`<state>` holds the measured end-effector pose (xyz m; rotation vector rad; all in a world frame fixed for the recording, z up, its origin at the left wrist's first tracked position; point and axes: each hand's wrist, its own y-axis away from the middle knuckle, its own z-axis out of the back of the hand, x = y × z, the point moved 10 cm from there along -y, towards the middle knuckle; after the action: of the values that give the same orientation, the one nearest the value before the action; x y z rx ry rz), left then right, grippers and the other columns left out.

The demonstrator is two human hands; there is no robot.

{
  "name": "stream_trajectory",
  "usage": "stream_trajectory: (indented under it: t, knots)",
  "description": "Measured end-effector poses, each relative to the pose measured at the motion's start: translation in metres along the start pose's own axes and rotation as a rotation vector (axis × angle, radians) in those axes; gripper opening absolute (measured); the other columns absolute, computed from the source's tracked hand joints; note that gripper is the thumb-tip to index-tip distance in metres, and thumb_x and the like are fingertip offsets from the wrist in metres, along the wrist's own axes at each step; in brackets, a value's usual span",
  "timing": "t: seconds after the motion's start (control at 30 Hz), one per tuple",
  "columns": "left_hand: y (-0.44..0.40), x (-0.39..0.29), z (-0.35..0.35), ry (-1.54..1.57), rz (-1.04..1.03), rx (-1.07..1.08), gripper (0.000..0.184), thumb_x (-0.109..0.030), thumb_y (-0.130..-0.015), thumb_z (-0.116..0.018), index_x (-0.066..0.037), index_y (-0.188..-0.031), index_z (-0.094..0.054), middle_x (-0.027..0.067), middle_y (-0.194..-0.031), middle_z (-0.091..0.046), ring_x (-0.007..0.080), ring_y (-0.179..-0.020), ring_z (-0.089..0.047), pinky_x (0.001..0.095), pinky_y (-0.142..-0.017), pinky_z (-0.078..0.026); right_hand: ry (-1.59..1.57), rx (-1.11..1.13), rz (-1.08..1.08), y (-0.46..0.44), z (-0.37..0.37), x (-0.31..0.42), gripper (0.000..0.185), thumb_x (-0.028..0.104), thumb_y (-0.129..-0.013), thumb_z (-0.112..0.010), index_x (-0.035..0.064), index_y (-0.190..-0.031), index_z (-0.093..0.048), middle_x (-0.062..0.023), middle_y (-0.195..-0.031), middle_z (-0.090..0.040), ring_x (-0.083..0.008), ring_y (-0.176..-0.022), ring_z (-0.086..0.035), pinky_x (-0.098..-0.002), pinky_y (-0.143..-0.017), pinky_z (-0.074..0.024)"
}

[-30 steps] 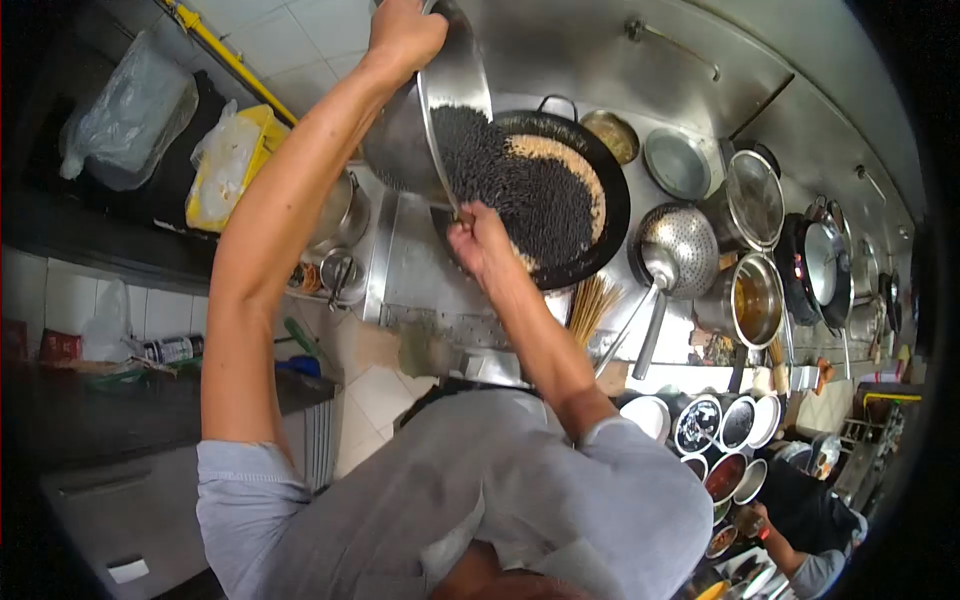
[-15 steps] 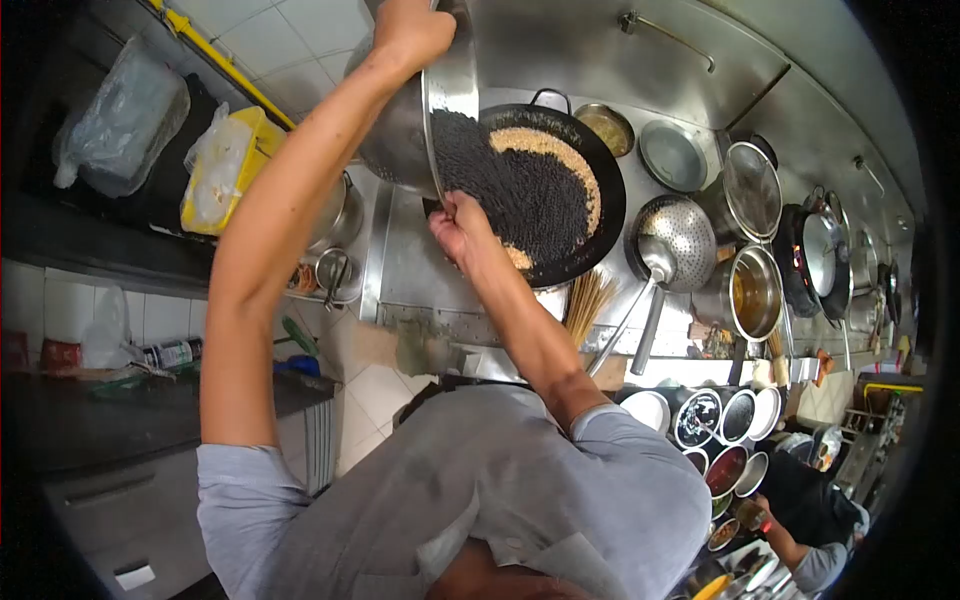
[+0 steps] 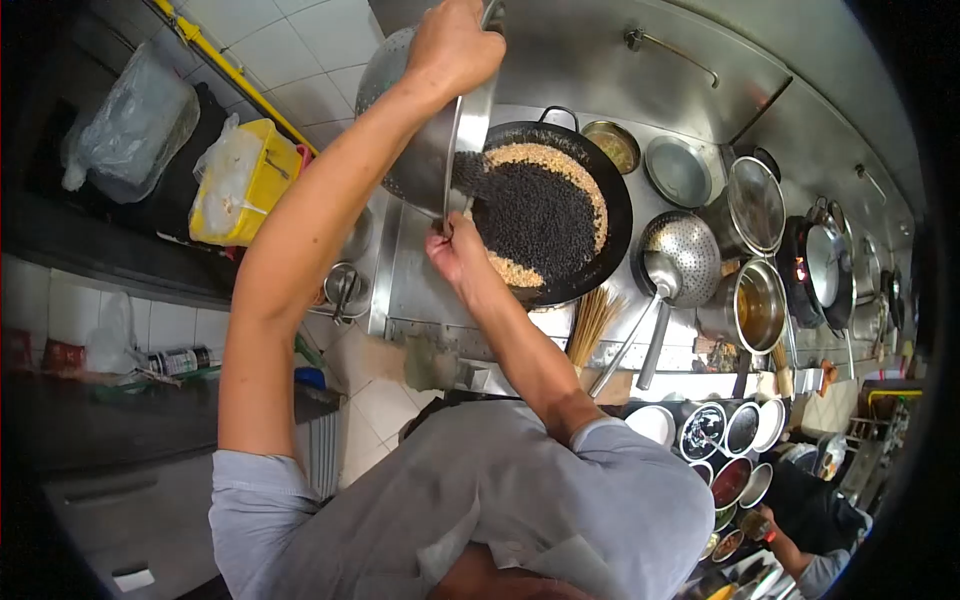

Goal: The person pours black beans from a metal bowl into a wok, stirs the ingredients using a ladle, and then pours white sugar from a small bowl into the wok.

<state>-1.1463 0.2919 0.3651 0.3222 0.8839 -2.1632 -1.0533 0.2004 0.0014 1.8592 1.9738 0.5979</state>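
My left hand (image 3: 455,48) is closed on the upper rim of a large metal colander (image 3: 425,150), which is tipped steeply on its side. Lower down, my right hand (image 3: 458,248) grips the rim on the near side. Small black beans (image 3: 540,220) spill from the colander into a black wok (image 3: 618,235) and lie heaped there. Around them shows a band of pale tan, crumbly bits (image 3: 575,168), whose kind I cannot make out. Both hands stay outside the wok, to its left.
Right of the wok lie a perforated skimmer (image 3: 690,250), a bamboo brush (image 3: 595,320) and a pot of brownish liquid (image 3: 757,305). Several seasoning bowls (image 3: 703,430) stand nearer me. A yellow basket (image 3: 262,185) is at left. Another person's arm (image 3: 790,550) shows lower right.
The colander is tipped further, and fewer beans remain at its mouth. The black heap in the wok looks fuller. My left hand has shifted right in the picture.
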Motion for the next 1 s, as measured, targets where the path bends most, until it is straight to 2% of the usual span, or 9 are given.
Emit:
stream_trajectory:
  t: [0.33,0.4,0.43,0.53,0.6,0.67,0.73,0.87,1.0]
  knots:
    - [0.022,-0.006,0.006,-0.054,-0.09,-0.074,0.034,-0.007,-0.079,-0.056,0.005,-0.107,-0.068,0.0324,-0.112,-0.066,0.0502,-0.107,-0.063,0.0525,-0.099,-0.048,0.086,-0.112,0.029,-0.005,0.013,-0.008,0.016,0.017,-0.103,-0.05,0.011,-0.088,-0.048,-0.003,-0.074,-0.044,-0.0156,-0.057,-0.039,-0.0294,-0.045,-0.0364]
    - [0.036,-0.036,0.036,0.083,-0.341,-0.187,0.017,-0.013,-0.078,-0.061,0.003,-0.084,-0.061,0.0238,-0.083,-0.067,0.0458,-0.084,-0.066,0.0507,-0.08,-0.051,0.144,0.015,0.043,-0.015,-0.004,-0.007,0.019,0.017,-0.103,-0.05,0.0117,-0.085,-0.045,-0.0032,-0.072,-0.043,-0.0157,-0.058,-0.039,-0.0295,-0.045,-0.0359]
    - [0.032,-0.019,0.019,-0.085,-0.307,-0.098,0.031,-0.014,-0.077,-0.058,0.004,-0.1,-0.066,0.0289,-0.106,-0.067,0.0528,-0.105,-0.059,0.0518,-0.098,-0.048,0.08,-0.036,-0.013,-0.025,0.001,-0.013,0.02,0.016,-0.102,-0.05,0.0125,-0.084,-0.045,-0.0027,-0.071,-0.043,-0.0157,-0.057,-0.039,-0.0296,-0.045,-0.0359]
    - [0.036,0.006,0.023,-0.147,-0.137,-0.029,0.041,-0.015,-0.078,-0.058,0.002,-0.114,-0.067,0.0287,-0.112,-0.068,0.0489,-0.108,-0.062,0.049,-0.1,-0.048,0.052,-0.051,-0.089,-0.018,0.008,-0.024,0.021,0.017,-0.102,-0.052,0.0144,-0.083,-0.047,-0.0013,-0.07,-0.045,-0.0155,-0.056,-0.04,-0.0301,-0.047,-0.0366]
    - [0.048,-0.006,0.059,-0.081,-0.31,-0.245,0.048,-0.015,-0.079,-0.057,0.001,-0.123,-0.066,0.0287,-0.111,-0.069,0.0452,-0.109,-0.066,0.0467,-0.095,-0.051,0.243,0.053,0.055,0.022,0.001,-0.022,0.018,0.016,-0.102,-0.052,0.0143,-0.084,-0.049,-0.0007,-0.072,-0.049,-0.0152,-0.057,-0.045,-0.0307,-0.048,-0.0379]
    - [0.063,0.021,0.058,0.1,-0.156,-0.1,0.05,-0.014,-0.079,-0.058,0.002,-0.126,-0.065,0.0283,-0.112,-0.07,0.0433,-0.108,-0.067,0.0418,-0.094,-0.052,0.104,0.054,-0.021,-0.024,0.04,-0.015,0.009,0.017,-0.1,-0.054,0.0085,-0.104,-0.055,-0.0048,-0.083,-0.06,-0.0166,-0.059,-0.052,-0.0314,-0.049,-0.0395]
    - [0.069,0.043,0.069,0.086,-0.193,-0.137,0.043,-0.012,-0.078,-0.058,0.007,-0.115,-0.067,0.0293,-0.109,-0.07,0.0434,-0.104,-0.068,0.044,-0.096,-0.052,0.198,-0.095,0.158,0.003,0.044,0.006,0.017,0.017,-0.1,-0.055,0.0052,-0.112,-0.054,-0.0087,-0.094,-0.062,-0.02,-0.065,-0.057,-0.0338,-0.053,-0.0448]
    - [0.137,0.115,0.106,0.502,0.096,-0.25,0.054,-0.007,-0.08,-0.059,0.003,-0.133,-0.064,0.0098,-0.095,-0.074,0.0158,-0.085,-0.066,0.0328,-0.082,-0.052,0.466,0.052,0.325,0.062,0.059,0.028,0.017,0.018,-0.1,-0.058,0.0062,-0.112,-0.057,-0.0039,-0.091,-0.066,-0.0166,-0.068,-0.062,-0.0286,-0.052,-0.0492]
    - [0.22,0.186,0.09,0.755,0.383,-0.363,0.033,-0.003,-0.079,-0.056,0.005,-0.108,-0.07,0.0039,-0.088,-0.067,0.0119,-0.079,-0.06,0.0294,-0.076,-0.05,0.388,-0.01,0.369,0.111,0.079,0.032,0.023,0.021,-0.1,-0.058,0.0049,-0.117,-0.057,-0.0083,-0.098,-0.069,-0.0182,-0.076,-0.069,-0.0316,-0.057,-0.0574]
